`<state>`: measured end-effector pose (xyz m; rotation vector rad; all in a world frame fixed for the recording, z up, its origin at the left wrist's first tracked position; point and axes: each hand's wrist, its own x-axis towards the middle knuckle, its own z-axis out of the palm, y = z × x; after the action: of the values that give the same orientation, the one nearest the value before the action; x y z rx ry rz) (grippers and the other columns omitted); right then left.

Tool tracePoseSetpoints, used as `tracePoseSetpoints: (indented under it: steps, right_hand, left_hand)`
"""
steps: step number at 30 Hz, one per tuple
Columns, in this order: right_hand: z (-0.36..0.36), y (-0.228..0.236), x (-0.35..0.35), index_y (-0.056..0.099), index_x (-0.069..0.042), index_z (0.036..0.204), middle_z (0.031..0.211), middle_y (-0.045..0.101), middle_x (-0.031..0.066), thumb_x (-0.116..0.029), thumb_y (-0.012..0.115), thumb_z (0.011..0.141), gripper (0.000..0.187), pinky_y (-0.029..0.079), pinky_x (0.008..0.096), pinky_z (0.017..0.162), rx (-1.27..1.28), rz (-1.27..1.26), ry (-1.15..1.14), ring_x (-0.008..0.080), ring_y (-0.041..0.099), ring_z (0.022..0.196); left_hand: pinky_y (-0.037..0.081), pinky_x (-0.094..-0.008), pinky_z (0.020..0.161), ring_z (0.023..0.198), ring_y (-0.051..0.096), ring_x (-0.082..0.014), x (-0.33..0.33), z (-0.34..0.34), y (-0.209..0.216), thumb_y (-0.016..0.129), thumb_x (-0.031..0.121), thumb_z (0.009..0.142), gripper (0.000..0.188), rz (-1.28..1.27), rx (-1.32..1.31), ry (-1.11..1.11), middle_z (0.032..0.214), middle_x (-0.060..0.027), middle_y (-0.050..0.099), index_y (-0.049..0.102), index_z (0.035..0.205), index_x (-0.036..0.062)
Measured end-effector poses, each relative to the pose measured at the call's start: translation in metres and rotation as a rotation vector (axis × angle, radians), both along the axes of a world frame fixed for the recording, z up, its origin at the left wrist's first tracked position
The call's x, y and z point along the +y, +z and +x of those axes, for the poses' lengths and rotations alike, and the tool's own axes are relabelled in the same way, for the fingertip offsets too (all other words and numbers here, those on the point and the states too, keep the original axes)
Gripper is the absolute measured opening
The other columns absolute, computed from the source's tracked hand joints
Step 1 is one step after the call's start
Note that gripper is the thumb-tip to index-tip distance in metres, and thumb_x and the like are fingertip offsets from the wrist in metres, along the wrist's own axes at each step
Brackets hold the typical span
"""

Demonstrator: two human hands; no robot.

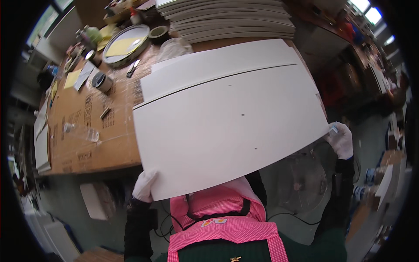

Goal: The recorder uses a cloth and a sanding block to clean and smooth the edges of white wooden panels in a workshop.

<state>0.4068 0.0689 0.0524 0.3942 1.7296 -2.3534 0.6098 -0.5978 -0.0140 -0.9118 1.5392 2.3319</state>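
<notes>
A large white panel (pixel 209 131) lies tilted before me, its near edge jutting past the table toward my body. A dark groove runs along its far side, and three small holes dot its face. My left hand (pixel 145 185), in a white glove, is closed on the near left corner. At the right corner my right hand (pixel 341 140), gloved too, grips the edge. A small light-blue thing (pixel 334 130) shows between its fingers; I cannot make out what it is. Another white panel (pixel 187 72) lies under the far side.
Behind rises a stack of white boards (pixel 231 19). On the cardboard-covered table (pixel 118 148) stand a lidded cup (pixel 101 81), a clear bottle (pixel 89 134), a tape roll (pixel 159 34), a utility knife (pixel 132 68) and a round tray (pixel 124 59). A fan (pixel 301 185) stands below on the right.
</notes>
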Motion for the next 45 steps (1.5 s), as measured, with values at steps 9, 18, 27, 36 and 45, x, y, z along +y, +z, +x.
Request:
tracePoseSetpoints:
  steps: [9,18,27,36,45]
  right_hand:
    - [-0.073,0.147,-0.176,0.057,0.002,0.121,0.109,0.059,0.0069,-0.019,0.052,0.098,0.031,0.046,0.0276,0.094,0.385,0.624,0.281,0.0134,0.059,0.1]
    - [-0.106,0.111,-0.536,0.064,0.001,0.122,0.106,0.071,0.02,-0.013,0.07,0.087,0.038,0.056,0.0358,0.086,0.843,0.952,1.209,0.0261,0.07,0.098]
    - [-0.107,0.059,-0.637,0.07,-0.006,0.115,0.1,0.073,0.0155,-0.02,0.069,0.078,0.039,0.056,0.0355,0.084,0.966,1.043,1.521,0.0288,0.071,0.09]
    - [-0.108,0.028,-0.631,0.067,-0.001,0.117,0.099,0.073,0.0168,-0.017,0.07,0.083,0.038,0.056,0.0354,0.084,0.723,0.972,1.374,0.0261,0.071,0.089]
    - [-0.106,0.014,-0.629,0.067,-0.001,0.116,0.095,0.073,0.0124,-0.016,0.072,0.085,0.034,0.056,0.0318,0.081,0.773,0.887,1.246,0.0211,0.071,0.087]
  left_hand:
    - [0.057,-0.033,0.081,0.093,0.068,-0.0181,0.048,-0.019,-0.008,0.066,0.033,0.095,0.045,0.128,0.006,-0.067,0.108,-0.01,0.068,0.059,0.123,-0.0022]
    - [0.051,-0.0297,0.086,0.101,0.063,-0.0123,0.058,-0.013,-0.007,0.066,0.031,0.096,0.045,0.358,0.098,-0.171,0.112,-0.0061,0.067,0.061,0.125,-0.0028]
    - [0.05,-0.0303,0.091,0.104,0.062,-0.0126,0.051,-0.015,-0.004,0.065,0.034,0.096,0.049,0.352,0.094,-0.264,0.115,-0.0075,0.068,0.061,0.126,-0.0042]
    - [0.05,-0.0311,0.095,0.108,0.062,-0.0137,0.047,-0.018,-0.012,0.065,0.033,0.097,0.05,0.371,0.071,-0.39,0.12,-0.0091,0.067,0.059,0.131,-0.003]
    - [0.05,-0.0308,0.094,0.108,0.062,-0.0139,0.046,-0.018,-0.012,0.066,0.035,0.096,0.052,0.344,0.066,-0.418,0.12,-0.0092,0.067,0.058,0.132,-0.0023]
